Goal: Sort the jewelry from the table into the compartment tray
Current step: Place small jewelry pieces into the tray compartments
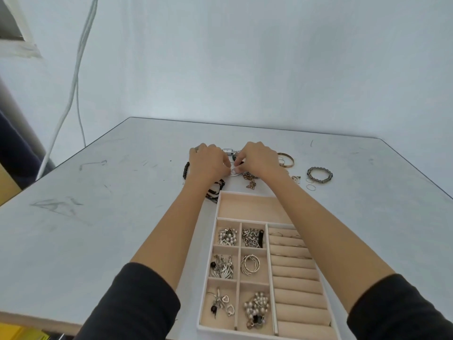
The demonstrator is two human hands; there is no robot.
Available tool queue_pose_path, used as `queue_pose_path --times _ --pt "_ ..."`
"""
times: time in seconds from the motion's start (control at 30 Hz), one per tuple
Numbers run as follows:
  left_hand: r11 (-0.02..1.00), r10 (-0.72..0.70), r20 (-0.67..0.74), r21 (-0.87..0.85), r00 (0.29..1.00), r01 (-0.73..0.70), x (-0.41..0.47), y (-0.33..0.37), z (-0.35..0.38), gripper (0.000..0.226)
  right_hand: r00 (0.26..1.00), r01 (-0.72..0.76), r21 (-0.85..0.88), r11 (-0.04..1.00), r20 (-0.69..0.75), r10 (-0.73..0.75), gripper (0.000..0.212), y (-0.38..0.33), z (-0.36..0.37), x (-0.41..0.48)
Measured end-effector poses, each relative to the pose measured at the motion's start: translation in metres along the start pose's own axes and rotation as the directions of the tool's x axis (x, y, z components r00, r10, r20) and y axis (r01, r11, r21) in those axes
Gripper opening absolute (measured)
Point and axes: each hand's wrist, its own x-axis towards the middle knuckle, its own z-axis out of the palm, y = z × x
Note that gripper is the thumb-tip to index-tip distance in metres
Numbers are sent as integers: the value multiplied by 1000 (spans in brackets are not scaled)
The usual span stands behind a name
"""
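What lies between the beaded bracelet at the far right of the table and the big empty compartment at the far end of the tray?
Nothing tall. Between the beaded bracelet and the empty compartment lie only thin loose rings and a small charm, flat on the table. The right forearm crosses over the tray's far right corner.

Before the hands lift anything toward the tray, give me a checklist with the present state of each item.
1. Both hands on the pile: left hand and right hand meet over the loose jewelry beyond the tray. Ok.
2. Secure pinch on one piece: fingertips close around a thin silver ring, but the contact is hidden. Cannot tell.
3. Piece free of neighbours: a tangled chain lies right beside it. Cannot tell.
4. Free compartment: the long far compartment of the compartment tray holds nothing. Ok.
5. Table sorted: beaded bracelet, bangles and watch remain out. Not ok.
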Motion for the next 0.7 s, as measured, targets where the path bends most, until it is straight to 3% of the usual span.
queue_pose_path --times 0.3,0.53,0.7 --pt "996 60 66 59 996 -64 9 7 -7 20 1000 2 -55 998 11 -2 16 -5 -1 1" --pt "999 46 165 9 985 -48 15 4 -6 17 999 4 -82 997 39 -1 20 -7 1 3" --pt "996 87 138 5 987 -89 15 0 -4 21 996 -10 -17 1000 84 11 15 -2 -5 4"
